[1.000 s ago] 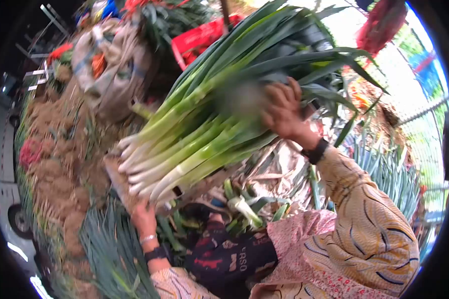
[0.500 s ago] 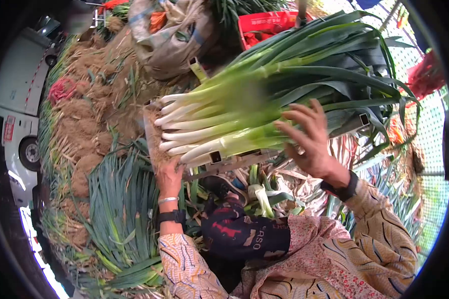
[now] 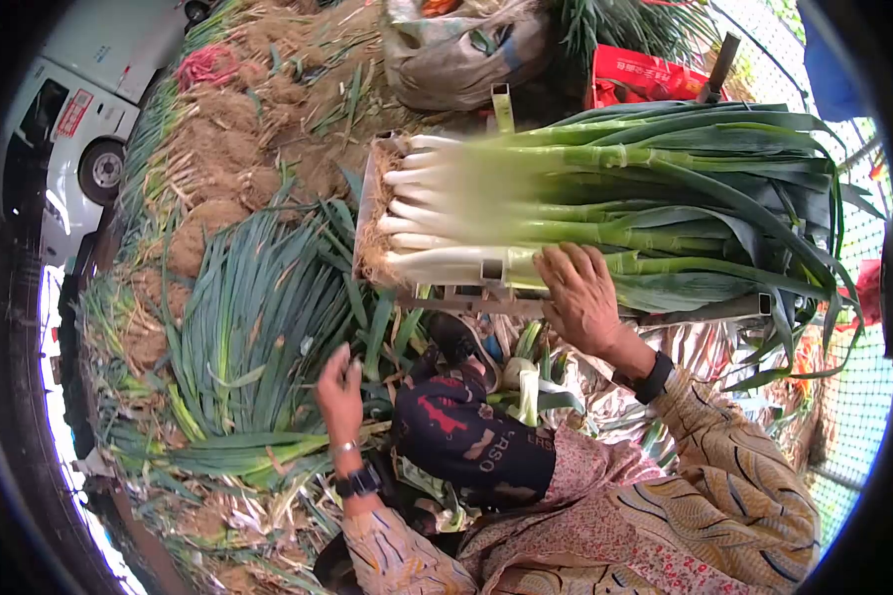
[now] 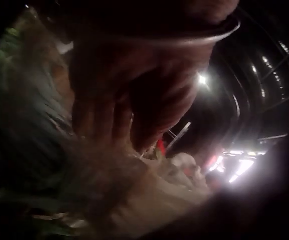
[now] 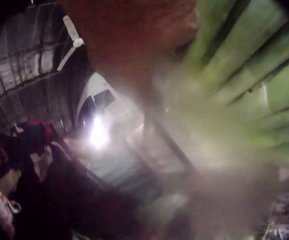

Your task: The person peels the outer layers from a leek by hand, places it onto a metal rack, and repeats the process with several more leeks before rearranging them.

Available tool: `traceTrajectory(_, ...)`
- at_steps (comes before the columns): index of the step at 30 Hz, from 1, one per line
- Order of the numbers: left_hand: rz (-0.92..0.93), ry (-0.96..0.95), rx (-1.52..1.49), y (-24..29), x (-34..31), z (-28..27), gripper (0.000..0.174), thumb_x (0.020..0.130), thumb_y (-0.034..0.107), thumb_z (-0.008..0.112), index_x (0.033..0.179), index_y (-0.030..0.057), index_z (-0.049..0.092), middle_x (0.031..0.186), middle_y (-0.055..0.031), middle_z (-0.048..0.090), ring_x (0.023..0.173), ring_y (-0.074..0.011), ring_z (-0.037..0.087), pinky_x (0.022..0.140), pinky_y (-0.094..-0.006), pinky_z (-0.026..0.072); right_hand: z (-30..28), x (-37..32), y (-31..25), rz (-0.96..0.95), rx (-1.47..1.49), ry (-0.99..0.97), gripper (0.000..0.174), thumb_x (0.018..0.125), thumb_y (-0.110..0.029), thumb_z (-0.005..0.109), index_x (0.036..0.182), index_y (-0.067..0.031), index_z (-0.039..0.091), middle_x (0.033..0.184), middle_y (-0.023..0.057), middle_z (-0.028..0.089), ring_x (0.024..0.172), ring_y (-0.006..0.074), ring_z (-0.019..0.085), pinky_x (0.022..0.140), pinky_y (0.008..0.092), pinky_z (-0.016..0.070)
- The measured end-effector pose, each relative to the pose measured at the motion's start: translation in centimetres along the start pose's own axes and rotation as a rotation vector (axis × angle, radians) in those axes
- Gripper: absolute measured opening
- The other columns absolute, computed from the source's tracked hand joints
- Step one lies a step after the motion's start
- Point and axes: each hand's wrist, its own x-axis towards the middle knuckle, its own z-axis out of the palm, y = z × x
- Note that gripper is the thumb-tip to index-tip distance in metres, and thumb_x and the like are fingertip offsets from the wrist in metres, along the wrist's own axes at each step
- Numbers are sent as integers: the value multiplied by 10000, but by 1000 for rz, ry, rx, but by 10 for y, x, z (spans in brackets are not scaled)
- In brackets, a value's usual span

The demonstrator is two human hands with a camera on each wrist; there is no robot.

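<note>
A thick bundle of leeks point(image 3: 605, 233) lies on a metal rack point(image 3: 486, 302), white root ends to the left and dark leaves spilling past the right side. My right hand point(image 3: 580, 302) rests at the near side of the bundle, its fingers over the nearest stalks. Green stalks point(image 5: 264, 75) fill the upper right of the blurred right wrist view. My left hand point(image 3: 341, 397) is off the rack, fingers loosely bent and holding nothing, beside a pile of green leek leaves point(image 3: 258, 327). The left wrist view is dark and shows this hand point(image 4: 129, 95) from behind.
At the rack's left end stands an upright board point(image 3: 367, 203) against the roots. Behind are a stuffed woven sack point(image 3: 456, 59) and a red box point(image 3: 645, 74). Rooty leek bundles point(image 3: 218, 139) lie to the left, with a white van point(image 3: 79, 129) beyond. My knee point(image 3: 476, 436) is below the rack.
My left hand has come away from the root ends, back toward my body. My right hand has come down from the leaves onto the near stalks. The head view has turned.
</note>
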Motion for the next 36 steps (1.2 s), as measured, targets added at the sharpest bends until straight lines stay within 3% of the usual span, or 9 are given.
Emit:
traceTrajectory(5,-420,34,-82,-74,-134,12,324,848,209,629,1084,-13,623,1050,-112,651,962,-189,607,856,-311,459,3,-3,10,-46,-28,45,635,674,-207,675,1249,-42,464,1281,152,425,1206,332,376,1014,483,283)
traceTrajectory(8,-379,82,-387,-151,-200,61,315,823,177,640,1076,-10,627,1068,-112,645,953,-194,608,838,-320,470,3,-1,21,-114,26,101,605,665,-161,702,1226,-65,494,1263,154,452,1179,352,410,997,475,322)
traceTrajectory(9,-627,11,-267,-124,-207,62,331,811,142,631,1106,-6,609,1076,-115,636,946,-205,607,826,-331,481,-5,7,20,-138,89,161,582,665,-134,713,1207,-71,514,1250,156,467,1161,361,430,991,465,339)
traceTrajectory(11,-437,109,-331,-170,-229,94,312,835,200,626,1077,4,626,970,-123,645,868,-224,609,752,-345,498,-42,27,-19,-91,107,158,551,693,-101,689,1213,-52,514,1239,153,484,1169,346,439,1000,419,348)
traceTrajectory(18,-663,107,-390,-216,-228,103,385,795,248,671,1097,14,625,770,-112,635,602,-213,580,570,-372,456,-103,81,-185,-354,652,-13,419,773,-75,611,1187,-32,554,1211,156,528,1126,278,507,973,348,369)
traceTrajectory(19,-748,186,-691,-284,-243,135,383,787,216,656,1090,-14,615,763,-107,629,599,-226,572,570,-393,458,-103,84,-189,-425,543,0,410,779,-81,614,1183,-36,557,1206,157,531,1122,279,509,971,351,373)
traceTrajectory(24,-804,399,-1897,-378,-257,145,156,889,168,508,896,30,581,764,-71,560,612,-218,537,466,-317,408,-55,68,-62,-92,90,169,409,773,-144,658,1165,-70,571,1148,133,546,1072,325,496,937,391,393)
traceTrajectory(26,-985,533,-931,-242,-221,96,71,861,48,555,909,-3,569,785,-90,591,584,-190,556,409,-276,396,-37,45,-19,-49,-117,83,448,770,-180,666,1194,-94,551,1160,123,526,1076,316,477,928,409,389)
traceTrajectory(36,-768,209,-1341,-292,-245,147,68,832,-11,585,892,-3,554,656,-99,560,392,-130,426,331,-253,311,-28,47,26,-113,-203,-218,472,746,-244,680,1198,-178,566,935,66,536,899,265,532,727,393,451)
